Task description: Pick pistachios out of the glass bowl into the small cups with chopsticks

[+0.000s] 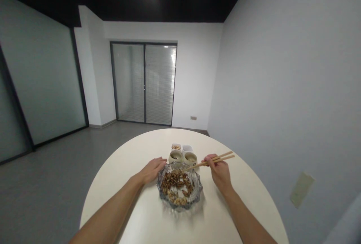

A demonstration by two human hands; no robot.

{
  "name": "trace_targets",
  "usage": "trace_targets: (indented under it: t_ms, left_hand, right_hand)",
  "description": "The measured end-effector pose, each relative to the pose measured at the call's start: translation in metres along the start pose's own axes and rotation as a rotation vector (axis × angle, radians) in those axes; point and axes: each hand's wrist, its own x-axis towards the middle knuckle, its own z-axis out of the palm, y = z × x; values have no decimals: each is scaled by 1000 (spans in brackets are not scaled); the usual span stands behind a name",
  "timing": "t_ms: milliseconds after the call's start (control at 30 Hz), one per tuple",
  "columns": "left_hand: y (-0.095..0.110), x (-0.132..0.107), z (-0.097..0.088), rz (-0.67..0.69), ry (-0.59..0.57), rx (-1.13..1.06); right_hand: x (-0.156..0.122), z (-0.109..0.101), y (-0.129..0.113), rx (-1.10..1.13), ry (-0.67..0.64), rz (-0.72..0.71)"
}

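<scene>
A clear, scalloped glass bowl (pixel 198 190) stands on the round table. In it lie many dark brown, elongated, seed-like pieces (pixel 176 178), with paler tan, nut-like pieces (pixel 179 200) towards its near side. My left hand (pixel 154 169) rests at the bowl's left rim, fingers stretched out and holding nothing. My right hand (pixel 218 170) is closed around a pair of wooden chopsticks (pixel 227 157). Their tips reach over the far right part of the bowl. Whether they touch or pinch a piece is too small to tell.
Behind the glass bowl stand two round cream bowls, left (pixel 175 156) and right (pixel 190 158), with small contents. Farther back are two white dishes, the left (pixel 176 145) holding tan pieces, the right (pixel 187 148) pale inside. The white table (pixel 135 221) has a wall (pixel 282 86) to its right.
</scene>
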Motion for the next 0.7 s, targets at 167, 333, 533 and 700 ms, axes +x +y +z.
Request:
trace_targets:
  t_ms: [167,333,533,700]
  left_hand:
    - [-1,1,1,-20,-5,-3]
    - [-3,2,2,-23,-17,-12]
    - [-1,1,0,-22,-31,-2]
    - [0,0,-1,-8,-23,-20]
  right_hand:
    - [-2,-1,4,-13,-16,28]
    - [-4,2,9,-25,-40,11]
    - [-6,4,8,-67,-111,-45]
    - [-8,2,6,-144,-145,-135]
